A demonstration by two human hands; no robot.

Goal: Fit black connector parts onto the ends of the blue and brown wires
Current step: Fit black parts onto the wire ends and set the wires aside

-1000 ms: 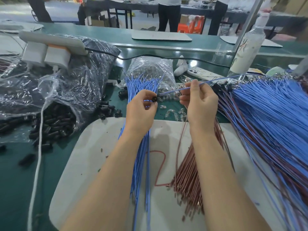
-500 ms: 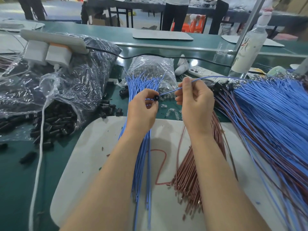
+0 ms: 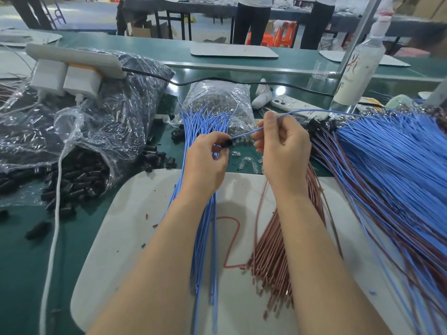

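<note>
1. The left hand (image 3: pixel 205 163) pinches a black connector (image 3: pixel 227 143). The right hand (image 3: pixel 283 151) pinches a single blue wire (image 3: pixel 244 135), whose end reaches the connector between the hands.
2. Under both hands, a white mat (image 3: pixel 135 213) covers the green workbench (image 3: pixel 24 262).
3. Left of the left hand, a clear bag (image 3: pixel 96 131) spills black parts.
4. Far beyond the hands, people (image 3: pixel 251 20) stand.

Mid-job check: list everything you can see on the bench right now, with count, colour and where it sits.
black connector part: one, black, pinched by left hand
blue wire: one, blue, end at the connector part
blue wire bundle: many, blue, on mat, centre-left
brown wire bundle: many, brown, on mat, centre-right
mixed wire pile: many, blue and brown, right
bag of connector parts: one, clear, left, spilling black parts
mat: one, white, centre
phone: one, white, behind hands
bottle: one, white, far right
left hand: pinching connector part
right hand: pinching blue wire
</note>
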